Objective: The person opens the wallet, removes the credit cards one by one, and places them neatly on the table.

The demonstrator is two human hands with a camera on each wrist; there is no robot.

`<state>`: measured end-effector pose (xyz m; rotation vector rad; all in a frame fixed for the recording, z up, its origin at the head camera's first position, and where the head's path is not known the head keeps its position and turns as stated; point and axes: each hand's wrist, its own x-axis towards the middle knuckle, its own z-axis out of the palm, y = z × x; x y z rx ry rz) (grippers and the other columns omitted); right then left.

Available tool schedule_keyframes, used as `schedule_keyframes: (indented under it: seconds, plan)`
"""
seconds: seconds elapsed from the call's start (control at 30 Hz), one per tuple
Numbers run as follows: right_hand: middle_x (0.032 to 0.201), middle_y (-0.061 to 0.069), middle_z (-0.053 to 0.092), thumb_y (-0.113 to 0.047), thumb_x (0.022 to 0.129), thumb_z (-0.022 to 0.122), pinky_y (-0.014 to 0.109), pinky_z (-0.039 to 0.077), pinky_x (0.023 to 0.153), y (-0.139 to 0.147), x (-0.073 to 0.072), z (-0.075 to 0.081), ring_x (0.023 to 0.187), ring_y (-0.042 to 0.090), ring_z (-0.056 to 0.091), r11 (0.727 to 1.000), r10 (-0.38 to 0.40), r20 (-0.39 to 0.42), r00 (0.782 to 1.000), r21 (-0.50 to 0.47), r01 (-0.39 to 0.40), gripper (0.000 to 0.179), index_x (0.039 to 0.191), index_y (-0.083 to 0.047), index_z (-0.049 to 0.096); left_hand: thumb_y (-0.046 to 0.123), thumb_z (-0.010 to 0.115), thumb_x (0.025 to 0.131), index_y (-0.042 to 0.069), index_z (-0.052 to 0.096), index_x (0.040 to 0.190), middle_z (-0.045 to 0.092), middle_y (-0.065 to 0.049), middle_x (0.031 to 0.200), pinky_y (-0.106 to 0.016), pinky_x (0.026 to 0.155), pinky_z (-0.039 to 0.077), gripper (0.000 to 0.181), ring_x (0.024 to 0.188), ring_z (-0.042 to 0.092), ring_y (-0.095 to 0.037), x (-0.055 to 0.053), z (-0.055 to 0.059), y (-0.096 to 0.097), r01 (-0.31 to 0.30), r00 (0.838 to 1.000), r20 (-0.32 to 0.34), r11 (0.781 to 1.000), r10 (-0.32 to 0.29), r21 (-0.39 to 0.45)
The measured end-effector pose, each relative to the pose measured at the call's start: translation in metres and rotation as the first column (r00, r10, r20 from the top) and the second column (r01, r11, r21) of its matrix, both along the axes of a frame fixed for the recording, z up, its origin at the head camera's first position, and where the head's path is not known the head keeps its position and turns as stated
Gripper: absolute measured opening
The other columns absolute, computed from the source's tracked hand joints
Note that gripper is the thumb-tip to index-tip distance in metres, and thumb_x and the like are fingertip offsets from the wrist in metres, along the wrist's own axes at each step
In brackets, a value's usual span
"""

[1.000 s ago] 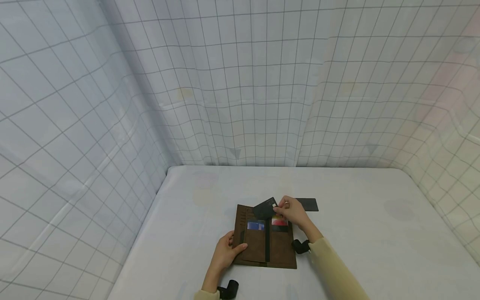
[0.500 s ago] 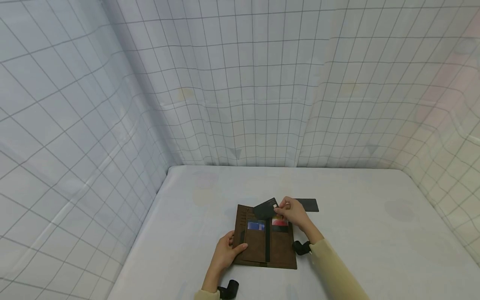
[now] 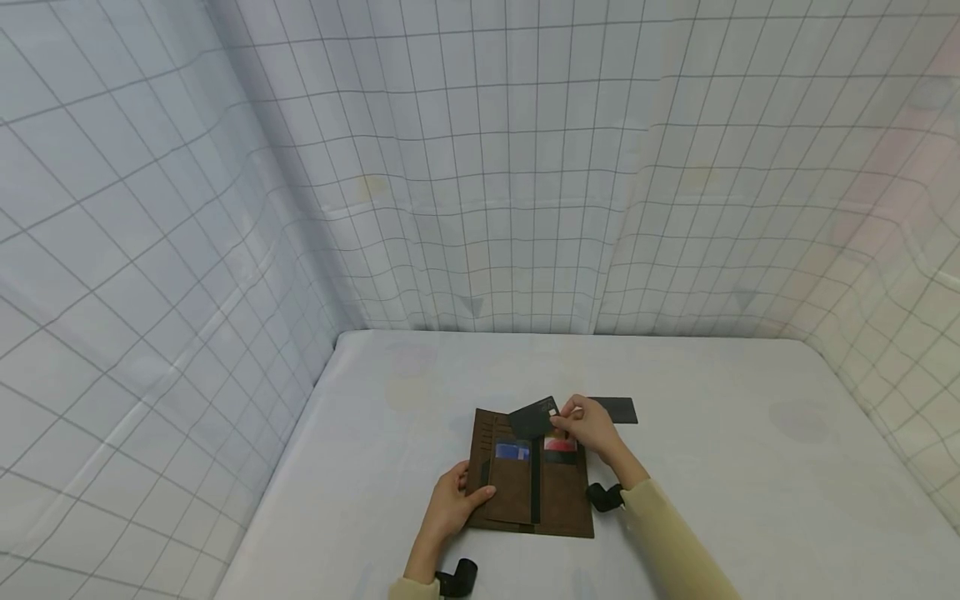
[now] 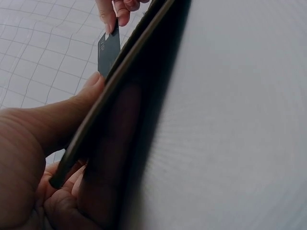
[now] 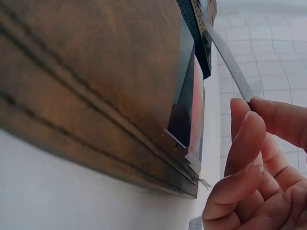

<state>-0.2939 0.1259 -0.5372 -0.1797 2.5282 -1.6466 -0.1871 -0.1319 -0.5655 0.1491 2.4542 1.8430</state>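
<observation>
An open brown wallet (image 3: 510, 492) lies on the white table, with a blue card (image 3: 512, 451) in its left pocket and red and dark cards (image 3: 560, 447) in the right one. My left hand (image 3: 448, 505) grips the wallet's left edge, thumb on the inside and fingers behind, as the left wrist view confirms. Between thumb and fingertips my right hand (image 3: 591, 423) pinches one corner of a black card (image 3: 532, 418). That card is tilted over the top of the wallet's left half. In the right wrist view the card (image 5: 231, 60) appears nearly edge-on.
A dark flat rectangle (image 3: 618, 409) lies on the table behind my right hand, partly covered by it. White grid-patterned curtains (image 3: 480, 167) enclose the table (image 3: 750, 467) at the back and sides. Black wrist cameras (image 3: 605, 497) sit at both wrists.
The black card and my right hand have shifted very slightly to the right. My left hand and the wallet stay in place.
</observation>
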Motion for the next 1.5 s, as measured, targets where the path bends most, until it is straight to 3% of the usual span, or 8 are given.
schedule_keyframes:
  seconds: [0.47,0.87,1.07,1.27,1.5]
  plan:
    - [0.074,0.009,0.069,-0.014,0.087,0.07,0.035,0.046,0.054,0.007,0.0,0.005,0.053,0.023,0.059,0.999,0.002,-0.002,1.0,-0.045,-0.002,0.016,0.086,-0.004,0.057,0.011,0.074,0.083,-0.016,0.046,0.126,0.065,-0.024,0.102,-0.029,0.066,0.053,0.058,0.08,0.067,-0.026,0.0,0.001,0.0,0.004,1.0,-0.001,1.0,-0.004,-0.001]
    - [0.074,0.008,0.069,-0.014,0.088,0.069,0.033,0.048,0.053,0.015,0.001,0.0,0.053,0.023,0.058,0.992,-0.11,-0.034,0.993,-0.058,0.108,0.018,0.084,-0.004,0.056,0.012,0.075,0.082,-0.016,0.046,0.126,0.065,-0.024,0.102,-0.03,0.066,0.053,0.06,0.08,0.067,-0.026,0.0,0.002,0.0,-0.001,1.0,0.013,1.0,0.001,0.005]
    - [0.077,0.009,0.07,-0.018,0.089,0.068,0.03,0.044,0.052,0.026,0.001,-0.002,0.053,0.021,0.055,0.981,-0.178,-0.038,0.983,-0.086,0.175,0.019,0.087,-0.003,0.056,0.012,0.075,0.082,-0.016,0.046,0.126,0.066,-0.023,0.1,-0.03,0.065,0.053,0.059,0.079,0.067,-0.026,0.001,0.004,0.0,-0.003,1.0,0.01,1.0,0.003,0.014]
    - [0.079,0.011,0.07,-0.022,0.089,0.069,0.03,0.046,0.052,0.041,0.0,-0.002,0.053,0.02,0.056,0.96,-0.26,-0.062,0.964,-0.123,0.251,0.023,0.091,-0.002,0.058,0.013,0.075,0.082,-0.015,0.046,0.126,0.066,-0.023,0.101,-0.03,0.065,0.053,0.06,0.079,0.067,-0.025,0.001,0.003,0.0,-0.004,1.0,0.01,1.0,0.004,0.008]
    - [0.08,0.015,0.069,-0.02,0.09,0.067,0.026,0.045,0.048,0.062,0.002,0.003,0.05,0.015,0.053,0.917,-0.386,-0.129,0.913,-0.161,0.365,0.022,0.093,0.0,0.059,0.016,0.075,0.083,-0.015,0.046,0.127,0.065,-0.023,0.101,-0.032,0.066,0.053,0.062,0.08,0.067,-0.026,0.0,0.001,-0.001,-0.004,1.0,-0.001,1.0,0.004,-0.023]
